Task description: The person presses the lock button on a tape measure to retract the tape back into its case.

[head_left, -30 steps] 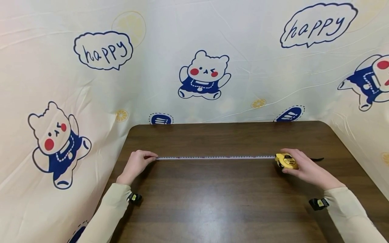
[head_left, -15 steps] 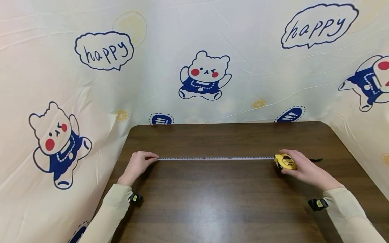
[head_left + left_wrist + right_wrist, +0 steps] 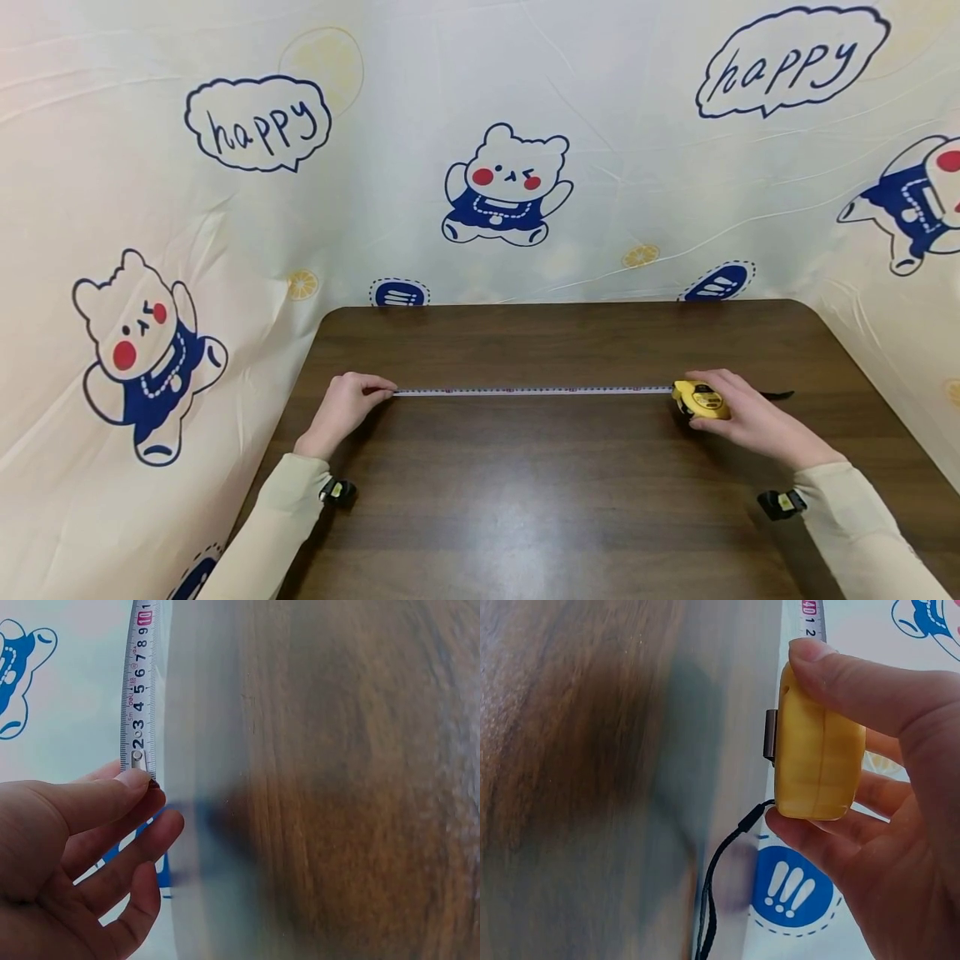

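Observation:
A yellow tape measure (image 3: 703, 400) has its pale blade (image 3: 525, 391) drawn out straight, spanning left to right over the table. My left hand (image 3: 341, 412) pinches the blade's end between thumb and index finger; in the left wrist view the low numbers of the blade (image 3: 139, 682) rise from the thumb. My right hand (image 3: 761, 425) grips the tape measure's case. In the right wrist view the thumb lies across the top of the case (image 3: 817, 757), by the blade's mouth, fingers behind it. A black strap (image 3: 714, 870) hangs from the case.
A dark brown wooden table (image 3: 510, 483) lies below both hands. Pale cloth (image 3: 375, 167) printed with bears and "happy" bubbles rises behind it and along both sides. Small black devices sit at the left wrist (image 3: 339, 492) and right wrist (image 3: 782, 504).
My right hand has shifted slightly left with the case, and my left hand slightly right with the blade's end. The visible length of blade is a little shorter. Both holds are unchanged.

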Demonstrator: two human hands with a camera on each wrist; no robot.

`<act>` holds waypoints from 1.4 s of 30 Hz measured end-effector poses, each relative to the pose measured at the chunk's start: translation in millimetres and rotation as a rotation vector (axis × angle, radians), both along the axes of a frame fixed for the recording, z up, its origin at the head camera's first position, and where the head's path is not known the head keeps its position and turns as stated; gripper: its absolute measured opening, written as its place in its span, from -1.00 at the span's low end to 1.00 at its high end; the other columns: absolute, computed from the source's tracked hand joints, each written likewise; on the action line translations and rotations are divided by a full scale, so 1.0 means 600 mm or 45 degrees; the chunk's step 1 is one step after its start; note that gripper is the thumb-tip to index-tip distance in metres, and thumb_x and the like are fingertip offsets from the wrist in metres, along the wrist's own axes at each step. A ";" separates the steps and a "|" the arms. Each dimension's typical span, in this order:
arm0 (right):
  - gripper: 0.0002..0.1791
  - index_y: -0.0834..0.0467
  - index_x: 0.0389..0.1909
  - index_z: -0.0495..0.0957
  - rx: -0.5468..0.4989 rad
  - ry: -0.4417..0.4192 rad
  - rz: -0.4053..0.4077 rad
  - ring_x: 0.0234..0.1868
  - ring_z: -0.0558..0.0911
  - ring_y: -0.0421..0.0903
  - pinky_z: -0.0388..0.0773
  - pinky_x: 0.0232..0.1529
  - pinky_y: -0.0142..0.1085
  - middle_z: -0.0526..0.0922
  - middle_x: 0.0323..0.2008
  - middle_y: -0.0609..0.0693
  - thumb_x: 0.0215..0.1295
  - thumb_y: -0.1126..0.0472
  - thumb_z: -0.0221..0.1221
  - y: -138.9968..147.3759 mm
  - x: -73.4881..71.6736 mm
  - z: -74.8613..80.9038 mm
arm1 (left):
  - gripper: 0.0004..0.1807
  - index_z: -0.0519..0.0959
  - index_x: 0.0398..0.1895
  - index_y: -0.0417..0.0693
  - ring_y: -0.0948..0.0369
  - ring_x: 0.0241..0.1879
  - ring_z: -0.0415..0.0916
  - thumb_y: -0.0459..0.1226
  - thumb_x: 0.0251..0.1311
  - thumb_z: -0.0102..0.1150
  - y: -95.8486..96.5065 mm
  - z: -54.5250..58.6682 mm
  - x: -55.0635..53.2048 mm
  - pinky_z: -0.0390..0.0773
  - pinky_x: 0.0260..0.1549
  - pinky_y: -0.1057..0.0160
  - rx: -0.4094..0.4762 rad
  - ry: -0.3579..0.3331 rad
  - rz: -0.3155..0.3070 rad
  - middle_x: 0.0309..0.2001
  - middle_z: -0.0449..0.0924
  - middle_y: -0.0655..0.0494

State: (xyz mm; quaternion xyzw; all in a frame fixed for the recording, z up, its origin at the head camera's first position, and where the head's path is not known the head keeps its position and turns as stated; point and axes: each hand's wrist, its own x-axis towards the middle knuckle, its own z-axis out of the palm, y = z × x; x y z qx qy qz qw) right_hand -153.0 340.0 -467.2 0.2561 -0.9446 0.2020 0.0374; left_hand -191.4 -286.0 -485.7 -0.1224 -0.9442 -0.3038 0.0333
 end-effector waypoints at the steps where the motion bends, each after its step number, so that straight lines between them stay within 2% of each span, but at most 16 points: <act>1: -0.25 0.29 0.33 0.45 0.001 -0.009 0.000 0.10 0.54 0.14 0.53 0.00 -0.09 0.56 0.14 0.23 0.19 0.13 0.52 -0.001 -0.001 0.000 | -0.88 0.84 -0.18 -0.04 0.00 -0.07 0.74 -0.37 0.29 0.40 0.001 0.000 0.000 0.67 0.01 -0.11 0.000 -0.001 -0.001 -0.16 0.82 0.03; 6: -0.25 0.34 0.33 0.44 0.003 -0.049 -0.006 0.11 0.55 0.18 0.54 0.02 0.13 0.56 0.15 0.27 0.21 0.12 0.51 -0.006 -0.002 0.001 | -0.89 0.84 -0.18 -0.05 0.00 -0.08 0.75 -0.37 0.28 0.41 0.005 0.001 -0.001 0.67 0.01 -0.11 -0.001 0.002 -0.006 -0.17 0.82 0.03; 11: -0.25 0.36 0.33 0.44 0.006 -0.065 -0.012 0.12 0.55 0.20 0.53 0.04 0.18 0.55 0.15 0.29 0.22 0.11 0.51 -0.010 -0.001 0.004 | -0.89 0.84 -0.19 -0.06 0.00 -0.08 0.75 -0.38 0.28 0.40 0.011 0.004 -0.001 0.67 0.00 -0.12 -0.002 0.013 -0.016 -0.17 0.82 0.03; 17: -0.24 0.38 0.34 0.43 -0.002 -0.118 -0.023 0.15 0.53 0.25 0.52 0.09 0.23 0.52 0.18 0.34 0.25 0.09 0.49 -0.016 0.000 0.009 | -0.87 0.84 -0.16 -0.07 0.01 -0.07 0.74 -0.38 0.29 0.39 0.019 0.008 -0.002 0.67 0.02 -0.12 0.019 -0.019 -0.028 -0.15 0.82 0.02; 24: -0.24 0.36 0.35 0.43 0.003 -0.141 -0.024 0.14 0.55 0.21 0.55 0.09 0.20 0.53 0.19 0.31 0.26 0.06 0.48 -0.022 -0.002 0.012 | -0.87 0.84 -0.18 -0.08 0.03 -0.09 0.75 -0.40 0.28 0.40 0.027 0.011 -0.003 0.67 0.01 -0.10 0.029 0.005 -0.047 -0.17 0.82 0.02; 36: -0.23 0.37 0.33 0.45 0.012 -0.136 -0.006 0.12 0.56 0.19 0.56 0.08 0.18 0.55 0.18 0.30 0.25 0.04 0.49 -0.033 -0.004 0.015 | -0.87 0.84 -0.15 -0.07 0.01 -0.06 0.74 -0.37 0.29 0.40 0.035 0.015 0.000 0.67 0.03 -0.11 0.023 -0.041 -0.030 -0.14 0.82 0.00; 42: -0.24 0.35 0.32 0.46 0.010 -0.131 0.008 0.08 0.57 0.13 0.59 0.04 0.14 0.56 0.16 0.26 0.24 0.02 0.49 -0.039 -0.003 0.018 | -0.87 0.84 -0.16 -0.06 0.03 -0.07 0.74 -0.37 0.29 0.40 0.037 0.014 0.001 0.68 0.02 -0.10 0.024 -0.036 -0.037 -0.15 0.82 0.02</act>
